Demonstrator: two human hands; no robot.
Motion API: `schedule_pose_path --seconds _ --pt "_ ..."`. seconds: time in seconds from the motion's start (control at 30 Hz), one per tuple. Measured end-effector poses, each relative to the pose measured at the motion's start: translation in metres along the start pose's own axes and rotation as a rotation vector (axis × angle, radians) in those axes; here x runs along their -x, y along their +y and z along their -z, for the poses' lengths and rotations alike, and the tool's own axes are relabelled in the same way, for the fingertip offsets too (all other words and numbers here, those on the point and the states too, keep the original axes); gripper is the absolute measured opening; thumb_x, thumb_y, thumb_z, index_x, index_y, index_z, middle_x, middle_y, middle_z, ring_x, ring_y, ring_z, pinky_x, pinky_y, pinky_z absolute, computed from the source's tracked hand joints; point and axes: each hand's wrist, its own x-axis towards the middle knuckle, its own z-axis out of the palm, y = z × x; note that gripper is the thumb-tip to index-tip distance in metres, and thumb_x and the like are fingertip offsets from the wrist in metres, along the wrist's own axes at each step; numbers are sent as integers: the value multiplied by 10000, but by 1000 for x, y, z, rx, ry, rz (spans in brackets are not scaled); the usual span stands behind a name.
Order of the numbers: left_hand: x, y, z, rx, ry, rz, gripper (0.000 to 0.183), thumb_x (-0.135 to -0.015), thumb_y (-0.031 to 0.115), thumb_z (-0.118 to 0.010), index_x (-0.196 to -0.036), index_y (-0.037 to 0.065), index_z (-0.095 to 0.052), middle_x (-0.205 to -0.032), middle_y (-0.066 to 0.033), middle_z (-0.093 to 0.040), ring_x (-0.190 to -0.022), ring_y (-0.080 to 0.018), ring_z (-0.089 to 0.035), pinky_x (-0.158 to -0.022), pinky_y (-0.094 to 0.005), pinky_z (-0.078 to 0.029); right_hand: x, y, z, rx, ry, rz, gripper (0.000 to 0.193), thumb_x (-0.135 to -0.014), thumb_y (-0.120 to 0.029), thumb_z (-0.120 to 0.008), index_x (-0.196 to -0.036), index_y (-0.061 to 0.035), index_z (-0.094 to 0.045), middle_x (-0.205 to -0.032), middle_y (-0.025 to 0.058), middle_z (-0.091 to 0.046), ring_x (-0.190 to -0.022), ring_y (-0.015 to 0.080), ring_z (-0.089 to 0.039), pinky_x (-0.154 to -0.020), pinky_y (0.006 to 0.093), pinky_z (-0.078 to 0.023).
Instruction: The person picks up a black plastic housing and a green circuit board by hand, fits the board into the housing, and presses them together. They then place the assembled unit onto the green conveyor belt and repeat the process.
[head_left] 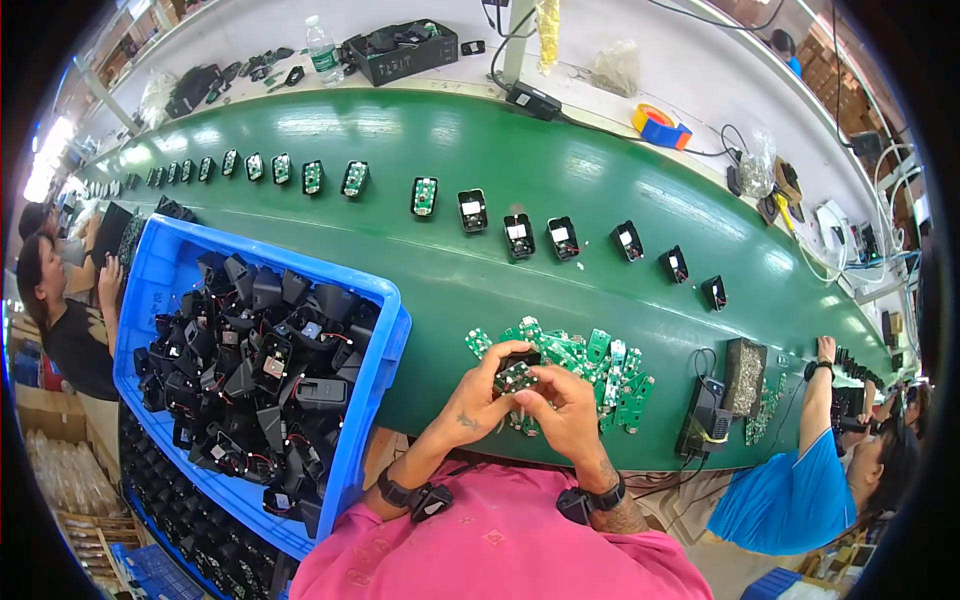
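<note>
Close in front of me, both hands are closed around a small black plastic housing with a green circuit board (514,378) at its opening. My left hand (477,403) grips the housing from the left, its fingers curled over the far side. The thumb and fingers of my right hand (563,408) press at the board's right edge. Just beyond and to the right of my hands lies a loose pile of green circuit boards (600,365) on the green bench. At my left, a blue bin (397,330) holds many black housings (265,290) with thin red wires.
Across the green bench (420,135) runs a row of black housings (519,236), some with green boards. A black power unit (705,420) and a speckled block (745,375) stand at the right. Co-workers sit on both sides. The back shelf holds a bottle (322,50) and tape (661,128).
</note>
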Motion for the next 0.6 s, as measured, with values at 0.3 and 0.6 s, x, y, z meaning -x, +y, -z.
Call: schedule_pose_path --seconds 0.3,0.6 --pt "-8 -12 0 -78 39 -221 494 -823 -31 -716 -1290 45 -578 -1325 -125 -485 -1067 -175 -624 -877 -294 -544 -9 -9 24 -61 -115 -226 244 -936 -108 -639 -736 16 -576 -634 49 -581 -491 104 -511 -454 282 -381" --pt "-14 -7 -13 -262 240 -362 479 -867 14 -688 -1328 21 -559 -1298 -126 -514 -1031 -183 -630 -816 -266 -534 1 -23 2 -1 -53 -276 268 -947 -148 -616 -737 13 -573 -574 82 -547 -469 162 -505 -456 330 -369"
